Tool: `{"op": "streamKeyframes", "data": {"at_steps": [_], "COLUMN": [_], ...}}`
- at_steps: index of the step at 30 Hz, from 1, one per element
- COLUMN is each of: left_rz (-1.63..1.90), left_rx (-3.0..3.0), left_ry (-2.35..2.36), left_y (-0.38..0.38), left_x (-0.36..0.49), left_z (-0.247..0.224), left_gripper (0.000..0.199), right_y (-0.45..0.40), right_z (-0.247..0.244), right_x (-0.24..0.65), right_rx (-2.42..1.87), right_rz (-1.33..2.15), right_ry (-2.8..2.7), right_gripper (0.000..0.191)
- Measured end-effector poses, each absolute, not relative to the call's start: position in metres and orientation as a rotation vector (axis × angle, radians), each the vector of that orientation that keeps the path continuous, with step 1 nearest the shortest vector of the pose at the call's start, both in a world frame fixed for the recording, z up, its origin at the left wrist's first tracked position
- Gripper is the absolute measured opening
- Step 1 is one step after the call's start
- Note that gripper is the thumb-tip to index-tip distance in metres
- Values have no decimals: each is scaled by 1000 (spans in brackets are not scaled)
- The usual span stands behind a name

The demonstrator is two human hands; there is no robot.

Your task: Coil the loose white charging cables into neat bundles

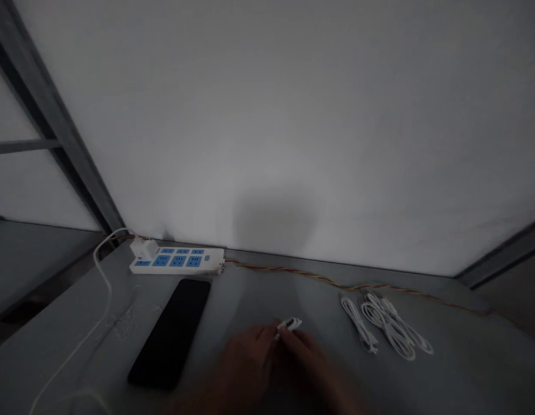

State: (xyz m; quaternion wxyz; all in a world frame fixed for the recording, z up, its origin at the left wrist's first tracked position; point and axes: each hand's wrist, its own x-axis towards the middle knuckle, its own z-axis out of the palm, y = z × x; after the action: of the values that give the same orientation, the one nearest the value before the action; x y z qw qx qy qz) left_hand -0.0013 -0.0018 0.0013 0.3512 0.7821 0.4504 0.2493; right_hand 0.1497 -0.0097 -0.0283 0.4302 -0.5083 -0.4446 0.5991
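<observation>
A small bundle of white cable (293, 323) sticks up from between my two hands, low in the middle of the view. My left hand (249, 354) is closed, its fingertips on the left side of the bundle. From the right, my right hand (302, 349) pinches the same cable. The fingers hide most of it, and its lower part cannot be seen. To the left of my hands a black phone (171, 333) lies flat on the grey table (327, 377). Several coiled white cables (389, 325) lie on the right.
A white power strip (213, 261) with blue sockets lies at the table's back left, a white charger (144, 249) plugged into it. A loose white cord (106, 288) runs down the left side. Twisted coloured wire (288, 270) stretches along the back, before a white wall (362, 144).
</observation>
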Motion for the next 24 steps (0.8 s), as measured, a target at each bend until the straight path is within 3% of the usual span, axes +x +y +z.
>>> {"op": "streamKeyframes", "data": {"at_steps": [5, 14, 24], "left_rz": [469, 554, 581], "left_rx": [2153, 1972, 1949], "left_ry": [1239, 1156, 1060], "left_y": [-2, -13, -8], "left_x": [0, 2, 0], "left_z": [-3, 23, 19], "left_gripper": [44, 40, 37], "right_y": [-8, -7, -4], "right_z": [-15, 9, 14], "right_x": [158, 168, 173], "right_rx": [-1198, -1412, -1308], "right_rz": [1750, 1560, 1501], "right_ry": [-920, -1322, -1487], "right_gripper": [37, 19, 18]}}
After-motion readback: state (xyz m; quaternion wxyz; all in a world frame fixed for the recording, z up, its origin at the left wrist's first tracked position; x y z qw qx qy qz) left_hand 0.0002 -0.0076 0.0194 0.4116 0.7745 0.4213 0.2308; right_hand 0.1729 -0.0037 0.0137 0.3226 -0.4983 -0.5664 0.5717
